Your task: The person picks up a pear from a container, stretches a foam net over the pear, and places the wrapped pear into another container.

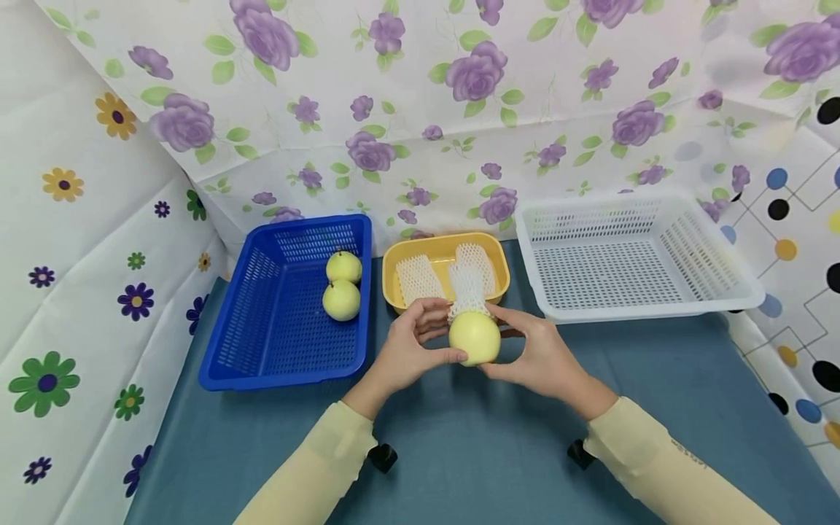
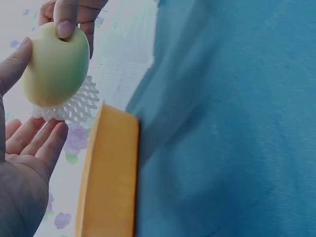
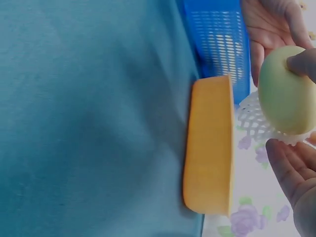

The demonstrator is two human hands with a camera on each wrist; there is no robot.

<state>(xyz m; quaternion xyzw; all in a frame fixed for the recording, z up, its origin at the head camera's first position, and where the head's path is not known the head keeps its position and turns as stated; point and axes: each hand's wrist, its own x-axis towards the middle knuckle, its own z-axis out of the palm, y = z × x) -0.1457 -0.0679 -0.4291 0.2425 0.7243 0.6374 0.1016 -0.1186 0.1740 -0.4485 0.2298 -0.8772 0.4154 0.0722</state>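
Observation:
A pale yellow-green pear (image 1: 474, 338) is held between both hands above the table, in front of the yellow basket. A white foam net sleeve (image 1: 467, 283) stretches from the pear's far side. My left hand (image 1: 408, 345) holds the pear from the left, thumb on its near side and fingers by the net's edge. From the right, my right hand (image 1: 543, 356) grips the same fruit, its thumb low on the near side. In the left wrist view the net (image 2: 81, 101) sits against one end of the pear (image 2: 58, 69).
A blue basket (image 1: 223, 350) with two pears (image 1: 341, 300) stands at the left. Behind the hands, a yellow basket (image 1: 390, 281) contains foam net sleeves (image 1: 418, 278). At the back right is a white basket (image 1: 656, 310). Floral sheets (image 1: 420, 87) hang around the blue-grey table (image 1: 485, 467).

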